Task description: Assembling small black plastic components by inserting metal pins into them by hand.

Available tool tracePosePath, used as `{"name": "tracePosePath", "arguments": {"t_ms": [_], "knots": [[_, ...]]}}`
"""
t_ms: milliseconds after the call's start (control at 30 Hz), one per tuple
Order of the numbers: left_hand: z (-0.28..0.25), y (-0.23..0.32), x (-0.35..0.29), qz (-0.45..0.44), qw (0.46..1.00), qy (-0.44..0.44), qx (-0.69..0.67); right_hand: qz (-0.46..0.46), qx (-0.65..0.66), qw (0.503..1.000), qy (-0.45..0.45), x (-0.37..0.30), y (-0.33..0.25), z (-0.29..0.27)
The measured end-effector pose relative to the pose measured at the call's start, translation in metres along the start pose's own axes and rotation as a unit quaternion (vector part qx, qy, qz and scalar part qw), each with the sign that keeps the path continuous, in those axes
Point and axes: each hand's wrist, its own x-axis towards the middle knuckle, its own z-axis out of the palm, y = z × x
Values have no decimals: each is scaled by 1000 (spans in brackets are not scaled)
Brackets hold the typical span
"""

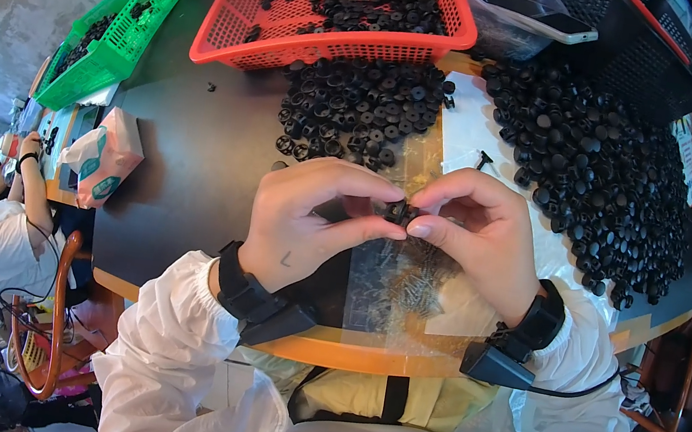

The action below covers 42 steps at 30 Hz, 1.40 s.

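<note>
Nearest: cable [561, 394] off the R wrist unit [502, 366], by the desk's [195, 149] front edge, R side. Could snag if that arm swings, & jerk the grip. Just in from the front edge, approx. mid, a heap of tiny metal bits [415, 293], too small to ID; a low cuff might sweep some off.

Above/beyond the heap, L hand [296, 218] & R hand [485, 246] meet: thumb + index of each closed to a pinch w/ the small black part [401, 213] between them. Mostly hidden, so can't tell if 1 pc or 2. Main risk IMO: uneven squeeze → part pops out & gets lost among the bits.

Farther, toward the far edge: black rings & discs [363, 102]; black caps [593, 181] heaped toward the R edge. A bump might roll outer caps off or mix the piles. Red basket [337, 36] at the far edge, prob. low risk.
</note>
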Motion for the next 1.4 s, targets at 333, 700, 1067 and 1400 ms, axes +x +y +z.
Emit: {"name": "tracePosePath", "arguments": {"t_ms": [333, 700, 1067, 1400], "knots": [[3, 2, 2, 30, 998, 11, 46, 3, 56, 998, -8, 0, 1, 0], [-2, 0, 3, 105, 985, 8, 140, 98, 88, 987, -93, 1, 1, -6], [5, 13, -8, 71, 997, -43, -6, 18, -92, 992, -83, 2, -12, -3], [6, 11, 0, 152, 987, -9, 43, -9, -78, 994, -76, -1, -10, -8]]}}
